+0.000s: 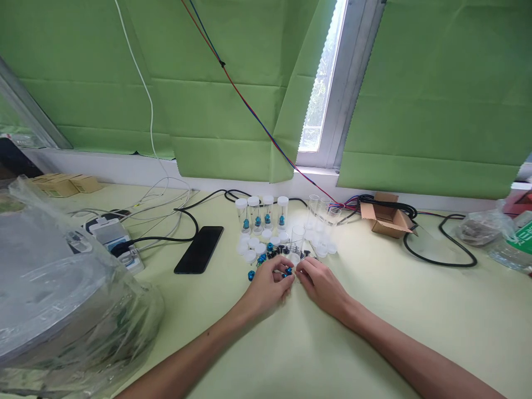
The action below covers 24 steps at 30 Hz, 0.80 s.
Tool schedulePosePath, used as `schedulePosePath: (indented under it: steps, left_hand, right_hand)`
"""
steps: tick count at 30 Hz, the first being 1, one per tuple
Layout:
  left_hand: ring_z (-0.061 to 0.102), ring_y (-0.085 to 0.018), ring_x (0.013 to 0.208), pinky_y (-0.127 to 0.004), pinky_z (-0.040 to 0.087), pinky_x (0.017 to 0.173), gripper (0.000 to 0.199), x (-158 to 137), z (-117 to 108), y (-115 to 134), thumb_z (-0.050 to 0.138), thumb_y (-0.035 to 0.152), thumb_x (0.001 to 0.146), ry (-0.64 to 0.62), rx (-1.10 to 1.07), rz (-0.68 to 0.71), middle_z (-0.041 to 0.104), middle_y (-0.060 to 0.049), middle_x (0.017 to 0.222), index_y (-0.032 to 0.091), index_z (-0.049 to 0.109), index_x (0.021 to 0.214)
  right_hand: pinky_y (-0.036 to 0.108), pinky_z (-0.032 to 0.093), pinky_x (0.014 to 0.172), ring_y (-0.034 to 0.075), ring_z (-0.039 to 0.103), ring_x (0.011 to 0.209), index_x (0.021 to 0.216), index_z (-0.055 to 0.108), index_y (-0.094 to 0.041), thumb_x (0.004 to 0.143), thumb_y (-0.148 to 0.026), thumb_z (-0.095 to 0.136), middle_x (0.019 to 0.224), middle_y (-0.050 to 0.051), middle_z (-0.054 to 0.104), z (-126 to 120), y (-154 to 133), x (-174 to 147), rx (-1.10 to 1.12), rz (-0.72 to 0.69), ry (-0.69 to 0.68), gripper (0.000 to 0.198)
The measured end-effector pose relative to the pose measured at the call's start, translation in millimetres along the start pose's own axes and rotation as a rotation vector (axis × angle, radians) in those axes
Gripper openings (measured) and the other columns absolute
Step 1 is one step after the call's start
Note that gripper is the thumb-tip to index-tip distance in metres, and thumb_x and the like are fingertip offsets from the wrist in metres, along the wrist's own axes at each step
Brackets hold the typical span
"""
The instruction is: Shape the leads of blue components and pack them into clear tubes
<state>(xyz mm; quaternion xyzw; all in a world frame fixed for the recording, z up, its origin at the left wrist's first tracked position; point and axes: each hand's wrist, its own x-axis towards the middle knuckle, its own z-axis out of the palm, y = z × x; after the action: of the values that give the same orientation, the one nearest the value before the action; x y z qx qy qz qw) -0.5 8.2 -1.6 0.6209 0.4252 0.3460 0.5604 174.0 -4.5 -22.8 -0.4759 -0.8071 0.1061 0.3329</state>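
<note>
My left hand (270,281) has its thumb and fingers closed around a small blue metallic part (287,271). Right beside it, my right hand (319,281) is closed in a pinch; whatever lies between its fingertips is too small to make out. An uncapped clear tube (297,238) stands just behind both hands. Loose blue parts (251,275) and small black pieces (272,254) lie around my left fingers, partly hidden by them. Further back, several capped clear tubes (268,213) stand in a row, each with a blue part inside.
White round caps (250,256) are spread before the capped tubes. More open tubes (313,211) stand back right, near an open cardboard box (386,219) and black cable. On the left are a phone (199,249), a power strip (120,244) and a plastic-wrapped object (75,310).
</note>
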Motion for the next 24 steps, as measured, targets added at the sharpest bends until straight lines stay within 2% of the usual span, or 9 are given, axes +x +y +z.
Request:
schedulePosePath:
  steps: [6,8,11,16,24]
  left_hand:
    - [0.052,-0.009,0.047,-0.023,0.042,0.047,0.025,-1,3,6,0.067,0.034,0.077,-0.045,-0.097,-0.082,0.054,0.001,0.066,0.015,0.064,0.092]
    - [0.051,-0.009,0.048,-0.022,0.041,0.047,0.027,-2,3,11,0.069,0.037,0.076,-0.042,-0.17,-0.125,0.058,-0.001,0.069,0.013,0.065,0.089]
    - [0.05,-0.006,0.05,-0.019,0.034,0.042,0.031,-4,3,15,0.065,0.043,0.079,-0.037,-0.295,-0.173,0.063,-0.006,0.08,0.013,0.064,0.084]
    - [0.043,-0.003,0.044,-0.016,0.019,0.037,0.032,-5,2,15,0.063,0.045,0.08,-0.048,-0.345,-0.244,0.064,-0.006,0.08,0.013,0.063,0.081]
    - [0.036,0.0,0.04,-0.019,0.012,0.038,0.031,-8,5,15,0.067,0.043,0.078,-0.079,-0.355,-0.28,0.058,-0.001,0.074,0.012,0.063,0.076]
  right_hand:
    - [0.029,0.044,0.068,0.018,0.055,0.074,0.085,0.055,-0.019,0.096,-0.017,0.046,0.083,0.004,0.058,0,1,-1,0.066,0.009,0.088,0.015]
    - [0.029,0.044,0.068,0.018,0.055,0.075,0.085,0.056,-0.02,0.096,-0.017,0.046,0.083,0.005,0.059,0,1,-2,0.101,0.002,0.133,0.015]
    - [0.029,0.044,0.067,0.018,0.054,0.073,0.085,0.056,-0.02,0.096,-0.018,0.045,0.081,0.004,0.058,-2,-1,-2,0.139,-0.011,0.212,0.016]
    - [0.029,0.042,0.062,0.017,0.05,0.066,0.082,0.056,-0.021,0.095,-0.019,0.049,0.072,0.002,0.056,-6,-15,-3,0.192,0.01,0.345,0.015]
    - [0.027,0.041,0.058,0.015,0.048,0.058,0.079,0.056,-0.021,0.092,-0.022,0.054,0.064,0.0,0.061,-3,-25,-8,0.365,0.075,0.248,0.013]
